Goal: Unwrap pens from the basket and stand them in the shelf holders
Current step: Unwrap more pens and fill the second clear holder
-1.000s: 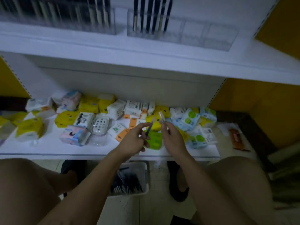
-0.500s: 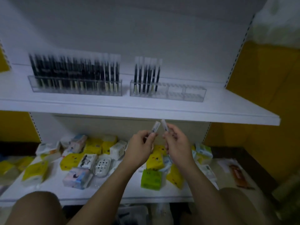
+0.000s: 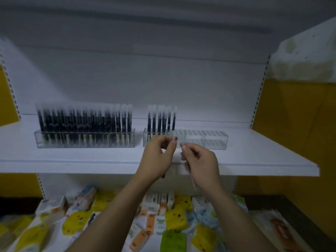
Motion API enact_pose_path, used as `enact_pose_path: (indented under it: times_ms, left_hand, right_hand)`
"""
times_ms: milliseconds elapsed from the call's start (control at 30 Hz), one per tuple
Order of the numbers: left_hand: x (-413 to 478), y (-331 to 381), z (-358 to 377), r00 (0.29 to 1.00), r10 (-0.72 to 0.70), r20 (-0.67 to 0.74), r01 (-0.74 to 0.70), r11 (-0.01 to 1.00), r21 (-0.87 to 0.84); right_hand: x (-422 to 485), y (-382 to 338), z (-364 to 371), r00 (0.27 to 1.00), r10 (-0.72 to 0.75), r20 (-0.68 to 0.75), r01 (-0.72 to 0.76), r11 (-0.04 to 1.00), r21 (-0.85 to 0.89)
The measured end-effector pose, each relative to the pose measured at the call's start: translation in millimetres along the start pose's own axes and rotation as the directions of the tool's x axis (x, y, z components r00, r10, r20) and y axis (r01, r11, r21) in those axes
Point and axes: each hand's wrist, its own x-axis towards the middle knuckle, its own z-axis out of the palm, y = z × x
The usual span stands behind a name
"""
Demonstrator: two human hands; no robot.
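Observation:
Both hands are raised in front of the upper white shelf (image 3: pixel 72 157). My left hand (image 3: pixel 157 158) pinches a dark pen (image 3: pixel 163 176); its clear cap end is blurred near my fingertips, just before the right clear holder (image 3: pixel 206 140). My right hand (image 3: pixel 201 161) pinches a thin clear wrapper (image 3: pixel 193 181) that hangs below the palm. The right holder has several pens (image 3: pixel 161 120) standing at its left end, with open slots to their right. The left clear holder (image 3: pixel 85 141) is packed with pens. The basket is out of view.
The lower shelf (image 3: pixel 54 231) carries many small yellow, white, green and orange packets (image 3: pixel 173 240). Yellow panels (image 3: pixel 294 135) flank the unit, and perforated uprights run up both sides. A pale bulky bag (image 3: pixel 305 55) sits at the upper right.
The view has tilted up from the lower shelf to the upper one. Both hands rose to the right holder, and they have drawn slightly apart with pen and wrapper.

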Motion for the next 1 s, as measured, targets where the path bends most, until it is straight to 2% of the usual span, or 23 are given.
enact_pose_path:
  times_ms: [100,233,367,633,833,1000]
  left_hand:
    - [21.4,12.4,-11.2,0.999,0.036,0.03,-0.037,0.999,0.038]
    - [53.7,19.9,-22.3,0.998,0.067,0.02,-0.068,0.996,0.052]
    - [83.8,22.7,-23.1,0.993,0.114,-0.008,-0.114,0.993,-0.008]
    - [128.0,16.8,-16.3,0.97,0.24,-0.039,-0.232,0.961,0.152]
    - [144.1,5.0,-10.6,0.961,0.265,-0.081,-0.24,0.941,0.237]
    - [149.0,7.5,-12.5,0.964,0.261,-0.049,-0.237,0.928,0.289]
  right_hand:
    - [23.7,-2.5,-7.1,0.997,-0.078,-0.007,0.077,0.992,-0.102]
    - [59.2,-12.1,-10.5,0.998,-0.06,-0.019,0.059,0.998,-0.022]
    - [94.4,-19.4,-6.8,0.992,-0.117,-0.04,0.114,0.991,-0.063]
    - [145.4,-26.6,5.9,0.956,-0.281,-0.082,0.278,0.959,-0.05]
    - [162.7,-8.2,13.9,0.966,-0.253,-0.046,0.25,0.966,-0.063]
    - [160.1,10.4,16.1,0.979,-0.199,0.055,0.204,0.972,-0.118]
